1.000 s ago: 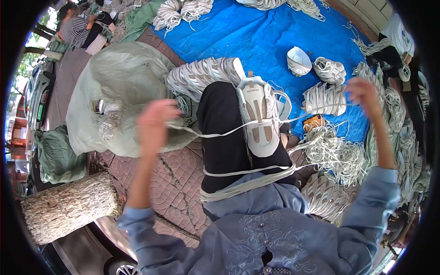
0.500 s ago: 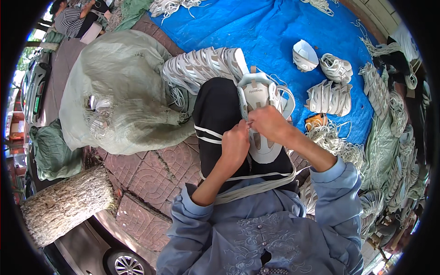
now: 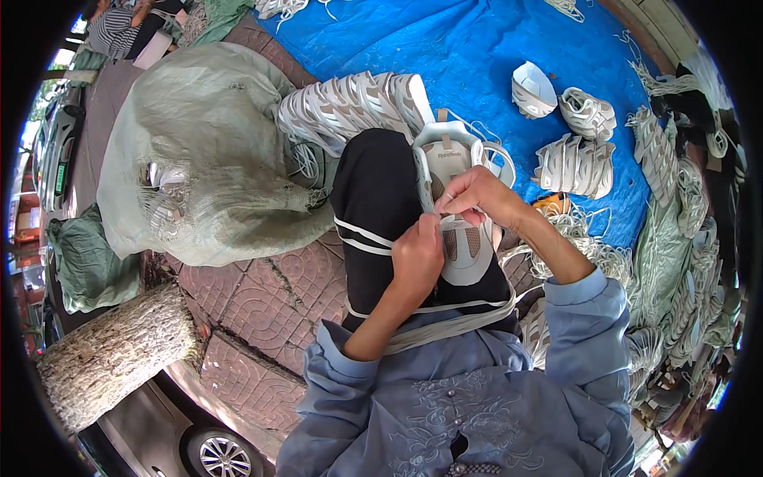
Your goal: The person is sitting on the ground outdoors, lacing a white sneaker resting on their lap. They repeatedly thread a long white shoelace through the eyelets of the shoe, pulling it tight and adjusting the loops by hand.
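Observation:
A white and beige shoe upper point(image 3: 467, 266) lies over my right thigh, toe end toward me, tongue up. Both my hands meet at its lace holes. My left hand point(image 3: 416, 254) pinches at the near left edge of the lacing. Just above and to the right, my right hand point(image 3: 482, 197) has its thumb and forefinger pressed together, with a short bit of whitish shoelace point(image 3: 447, 195) showing between them. My fingers hide most of that lace. A bundle of pale laces point(image 3: 445, 324) runs across my lap.
Nested shoe uppers point(image 3: 350, 107) lie beyond my left knee, beside a big woven sack point(image 3: 207, 159). On the blue tarp point(image 3: 445, 56) sit more uppers point(image 3: 574, 168). Loose laces point(image 3: 592, 254) are heaped at my right. A tree trunk point(image 3: 119, 350) stands left, a person point(image 3: 131, 32) far left.
My right hand has risen slightly and turned, its fingers now drawn up off the upper's middle. My left hand has shifted a little right and down. The view has moved slightly.

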### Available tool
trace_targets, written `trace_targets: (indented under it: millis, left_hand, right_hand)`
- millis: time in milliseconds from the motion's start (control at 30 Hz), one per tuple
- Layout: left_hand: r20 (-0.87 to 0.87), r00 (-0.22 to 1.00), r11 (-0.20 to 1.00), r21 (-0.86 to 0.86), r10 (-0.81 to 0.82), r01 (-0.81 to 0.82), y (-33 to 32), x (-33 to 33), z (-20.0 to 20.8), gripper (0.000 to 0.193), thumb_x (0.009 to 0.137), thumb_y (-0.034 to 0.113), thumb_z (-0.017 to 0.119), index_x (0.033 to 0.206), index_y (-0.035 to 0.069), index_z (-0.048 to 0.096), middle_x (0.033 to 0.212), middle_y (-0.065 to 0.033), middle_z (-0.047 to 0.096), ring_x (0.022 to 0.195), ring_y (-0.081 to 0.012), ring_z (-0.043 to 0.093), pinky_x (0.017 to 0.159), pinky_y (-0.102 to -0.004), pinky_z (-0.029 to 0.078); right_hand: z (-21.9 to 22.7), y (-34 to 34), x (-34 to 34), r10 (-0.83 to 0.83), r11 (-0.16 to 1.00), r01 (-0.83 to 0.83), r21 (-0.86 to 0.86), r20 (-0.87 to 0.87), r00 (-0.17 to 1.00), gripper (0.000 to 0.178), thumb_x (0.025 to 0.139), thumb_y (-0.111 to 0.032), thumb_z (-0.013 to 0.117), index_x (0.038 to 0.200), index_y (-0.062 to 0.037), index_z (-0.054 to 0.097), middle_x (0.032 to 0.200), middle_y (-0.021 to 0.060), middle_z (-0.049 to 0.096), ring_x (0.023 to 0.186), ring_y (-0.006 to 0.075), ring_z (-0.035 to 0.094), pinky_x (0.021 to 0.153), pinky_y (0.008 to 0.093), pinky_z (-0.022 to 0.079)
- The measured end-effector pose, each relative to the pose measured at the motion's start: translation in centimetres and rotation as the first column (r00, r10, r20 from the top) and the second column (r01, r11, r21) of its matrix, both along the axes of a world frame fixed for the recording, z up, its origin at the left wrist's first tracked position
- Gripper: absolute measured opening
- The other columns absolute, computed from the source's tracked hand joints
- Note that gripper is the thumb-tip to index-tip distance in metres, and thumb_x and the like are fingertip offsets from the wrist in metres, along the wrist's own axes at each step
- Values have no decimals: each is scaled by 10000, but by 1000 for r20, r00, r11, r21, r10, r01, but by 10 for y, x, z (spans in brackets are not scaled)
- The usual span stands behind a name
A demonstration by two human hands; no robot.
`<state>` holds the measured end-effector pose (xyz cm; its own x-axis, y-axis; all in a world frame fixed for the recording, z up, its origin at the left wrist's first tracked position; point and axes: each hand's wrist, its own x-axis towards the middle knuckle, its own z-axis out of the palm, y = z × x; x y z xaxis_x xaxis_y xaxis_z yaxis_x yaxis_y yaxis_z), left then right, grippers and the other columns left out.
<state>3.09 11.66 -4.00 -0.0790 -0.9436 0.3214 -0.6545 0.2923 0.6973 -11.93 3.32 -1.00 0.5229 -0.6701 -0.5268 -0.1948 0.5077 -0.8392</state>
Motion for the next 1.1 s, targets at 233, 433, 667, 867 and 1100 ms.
trace_targets:
  millis: [233, 433, 667, 867, 1100]
  left_hand:
    - [-12, 998, 998, -10, 59, -59, 8, -5, -9, 98, 748, -38, 527, 799, 26, 473, 576, -128, 516, 490, -275, 540, 443, -359, 419]
    - [57, 996, 993, -90, -66, 71, 5, 0, -13, 74, 761, -27, 517, 785, 32, 480, 587, -132, 511, 508, -271, 543, 454, -340, 423]
    - [-368, 917, 845, 529, 153, 71, -2, 0, 12, 17, 794, 13, 498, 788, -2, 505, 589, -79, 551, 464, -135, 537, 413, -255, 411]
    - [-411, 871, 680, 721, 268, 131, -10, 6, 20, 42, 789, 6, 493, 818, -12, 518, 620, -66, 570, 487, -95, 542, 399, -212, 400]
    - [-379, 881, 855, 516, 283, -53, 5, -7, 11, 50, 796, 5, 495, 844, -9, 506, 641, -68, 580, 497, -93, 534, 438, -222, 409]
  right_hand:
    - [3, 8, 1, -30, 999, 28, -32, -50, 998, 157, 661, -79, 614, 759, 41, 636, 581, 57, 573, 377, 73, 442, 350, 208, 301]
    - [1, 8, -3, -31, 999, 30, -38, -23, 999, 161, 655, -83, 617, 756, 39, 639, 581, 55, 573, 384, 70, 442, 354, 205, 299]
    - [-1, 9, -4, -16, 999, 15, -41, -13, 1000, 165, 657, -90, 616, 764, 33, 643, 576, 52, 570, 385, 62, 438, 355, 199, 295]
    - [-1, 13, -4, -15, 999, 14, -51, -17, 1000, 159, 663, -88, 618, 772, 25, 645, 550, 37, 556, 380, 57, 440, 347, 192, 301]
    - [-4, 16, -2, -44, 996, 43, -79, -10, 999, 158, 660, -79, 622, 781, 18, 650, 509, 32, 534, 376, 57, 441, 340, 197, 307]
